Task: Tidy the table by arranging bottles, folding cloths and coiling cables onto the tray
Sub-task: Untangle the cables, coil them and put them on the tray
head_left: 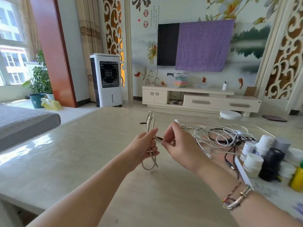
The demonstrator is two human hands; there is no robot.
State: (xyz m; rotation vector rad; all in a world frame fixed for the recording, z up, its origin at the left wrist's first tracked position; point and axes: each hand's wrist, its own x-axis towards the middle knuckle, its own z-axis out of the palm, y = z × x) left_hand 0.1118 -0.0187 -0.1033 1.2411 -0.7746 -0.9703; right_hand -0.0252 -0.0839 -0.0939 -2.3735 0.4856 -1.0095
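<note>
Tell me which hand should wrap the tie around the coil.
Right hand, probably: its fingers already pinch the black tie, while the left hand grips the coil.

Table (pixel 68 161) left bare; cable tangle (pixel 221 136), bottles (pixel 262 158) block right.

A painted mural wall (pixel 246 51) is faced, where a black television (pixel 168 44) is half covered by purple patterned fabric (pixel 203 46) above a long cream cabinet (pixel 201 100). Daylight is admitted through the left window (pixel 11 51), beside a white air cooler (pixel 107 79).
</note>
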